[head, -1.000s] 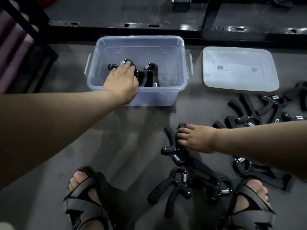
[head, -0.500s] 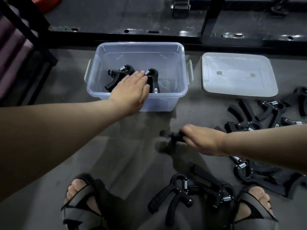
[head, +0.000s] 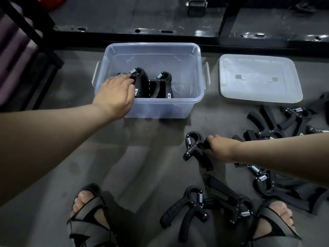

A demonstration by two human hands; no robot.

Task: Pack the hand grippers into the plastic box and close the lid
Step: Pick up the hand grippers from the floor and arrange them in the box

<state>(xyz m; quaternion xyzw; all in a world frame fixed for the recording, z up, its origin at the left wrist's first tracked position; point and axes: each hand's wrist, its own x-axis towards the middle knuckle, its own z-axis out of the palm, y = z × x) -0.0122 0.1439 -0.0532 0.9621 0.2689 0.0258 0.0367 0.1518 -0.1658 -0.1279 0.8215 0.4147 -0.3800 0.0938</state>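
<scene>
A: Black gripper (head: 195, 148) clamped by one handle in right hand (head: 219, 148); left hand (head: 115, 94) touches a gripper in box (head: 153, 107), grasp unclear

B: Risk: dangling handle catches box rim; lid (head: 258, 77) off, beside it

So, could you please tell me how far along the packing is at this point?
Early days. Done: two grippers sit in the box, the left hand touching one of them. In hand: the right hand has a grip on a third gripper above the floor. Left: several grippers, such as one between the feet, lie on the floor, and the lid lies beside the box, not yet on.
</scene>
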